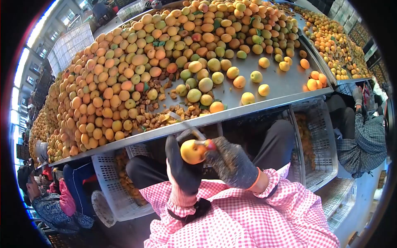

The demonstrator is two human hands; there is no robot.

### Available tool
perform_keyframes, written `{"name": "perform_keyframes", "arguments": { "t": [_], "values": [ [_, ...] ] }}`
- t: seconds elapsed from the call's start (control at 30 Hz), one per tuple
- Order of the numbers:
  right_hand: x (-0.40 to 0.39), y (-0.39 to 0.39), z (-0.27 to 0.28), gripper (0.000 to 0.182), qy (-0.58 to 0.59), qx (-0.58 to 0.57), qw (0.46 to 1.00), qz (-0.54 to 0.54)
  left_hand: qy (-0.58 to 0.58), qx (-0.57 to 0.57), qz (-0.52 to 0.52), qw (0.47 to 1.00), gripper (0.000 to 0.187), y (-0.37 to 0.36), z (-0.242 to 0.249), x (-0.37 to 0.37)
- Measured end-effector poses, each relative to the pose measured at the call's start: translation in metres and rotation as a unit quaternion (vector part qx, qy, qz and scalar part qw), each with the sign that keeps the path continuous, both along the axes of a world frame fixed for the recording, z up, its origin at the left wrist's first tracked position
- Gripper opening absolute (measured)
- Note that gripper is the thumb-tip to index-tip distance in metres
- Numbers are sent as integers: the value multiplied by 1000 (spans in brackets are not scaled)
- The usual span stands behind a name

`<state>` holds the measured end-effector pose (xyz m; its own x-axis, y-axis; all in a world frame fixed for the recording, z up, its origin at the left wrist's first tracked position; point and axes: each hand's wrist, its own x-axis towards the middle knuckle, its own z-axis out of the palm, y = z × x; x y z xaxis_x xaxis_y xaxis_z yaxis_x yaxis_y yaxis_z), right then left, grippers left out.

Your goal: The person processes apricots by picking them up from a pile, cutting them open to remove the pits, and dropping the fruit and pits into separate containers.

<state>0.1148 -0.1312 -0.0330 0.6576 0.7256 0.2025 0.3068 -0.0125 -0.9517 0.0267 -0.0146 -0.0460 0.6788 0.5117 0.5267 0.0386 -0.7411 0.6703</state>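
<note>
My left hand [182,171], in a dark glove, is closed around a yellow-orange apricot [192,152] just below the table's front edge. Also gloved, my right hand [233,163] grips a small knife [198,134] with a red end showing at the fingers. The blade slants up and left, passing close above the apricot. Beyond both hands, a large heap of apricots [136,78] covers the metal table [231,93]. Brown apricot scraps [182,113] lie along its near edge.
White plastic crates holding apricot pieces stand left [111,182] and right [320,140] of my knees. One person [58,202] sits to the left, another [362,136] to the right. A second apricot-covered table [343,80] adjoins at right. A white bucket [103,208] stands at lower left.
</note>
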Motion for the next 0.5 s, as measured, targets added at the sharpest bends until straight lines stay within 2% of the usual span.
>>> {"name": "perform_keyframes", "arguments": {
  "t": [0.03,0.07,0.1,0.13,0.23,0.27,0.3,0.37,0.5],
  "values": [
    [-8,-1,0,21,-3,-5,1000,2,-79,-130,13,988,47,-2,-7,3],
    [-16,-2,0,22,-47,-8,999,14,-131,-425,-7,896,40,0,-7,-4],
    [-23,-1,0,22,-91,-12,995,27,-171,-677,-27,715,39,3,12,-5],
    [-29,-1,-1,23,-93,-6,995,23,-108,-522,-21,846,52,4,12,-12],
    [-42,2,7,25,-141,-39,989,-1,-164,-499,-20,851,48,1,16,-22],
    [-46,2,10,26,-177,-62,982,-13,-188,-521,-10,832,44,0,14,-25],
    [-48,2,12,26,-180,-64,981,-10,-192,-523,-9,830,44,1,13,-28],
    [-52,3,15,27,-267,-103,958,-13,-187,-539,-18,821,39,6,9,-35],
    [-55,3,27,28,-306,-164,938,-3,-209,-510,5,834,37,5,12,-39]
  ]
}}
